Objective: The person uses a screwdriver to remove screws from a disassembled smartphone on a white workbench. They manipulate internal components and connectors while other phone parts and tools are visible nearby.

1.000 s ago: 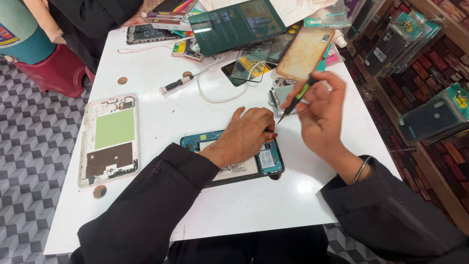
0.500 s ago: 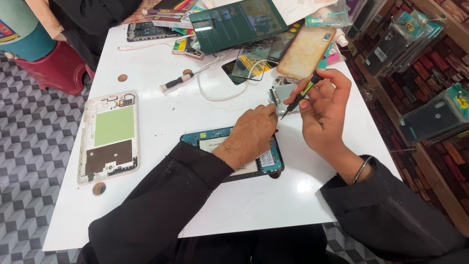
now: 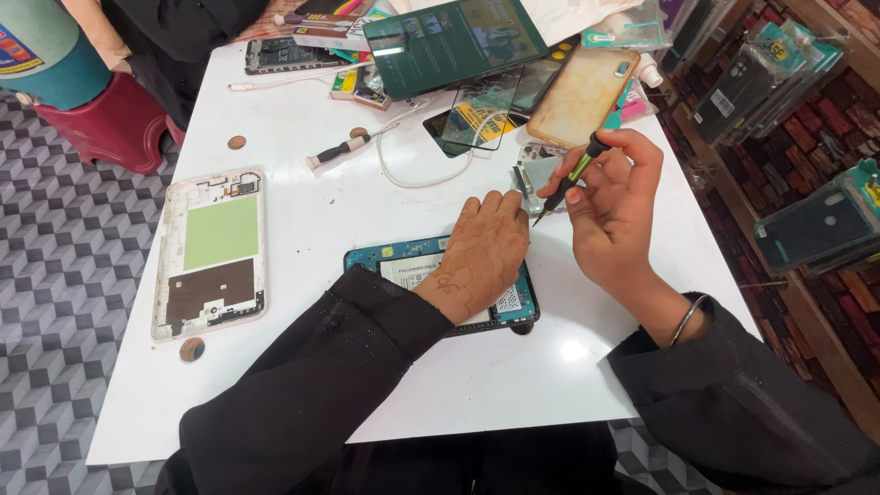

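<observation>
A smooth white worktop [image 3: 302, 229] is seen from above. Near its middle, an opened device [image 3: 403, 266] with a teal frame and a pale battery lies flat. The left hand [image 3: 481, 247] is laid palm down across the device's right part, fingers held together and stretched toward the far side; a faint patterned stain is seen on its back. The right hand [image 3: 610, 206] is raised just right of it, wrist bent, and a thin screwdriver [image 3: 566, 181] with a black and green handle is pinched between thumb and fingertips, tip slanted down toward a small grey metal part [image 3: 532, 174]. To the left, 1 white back cover [image 3: 211, 252] with a green pad lies flat. Farther off, a dark glossy tablet [image 3: 454, 41] and a tan phone case [image 3: 582, 96] are seen.
</observation>
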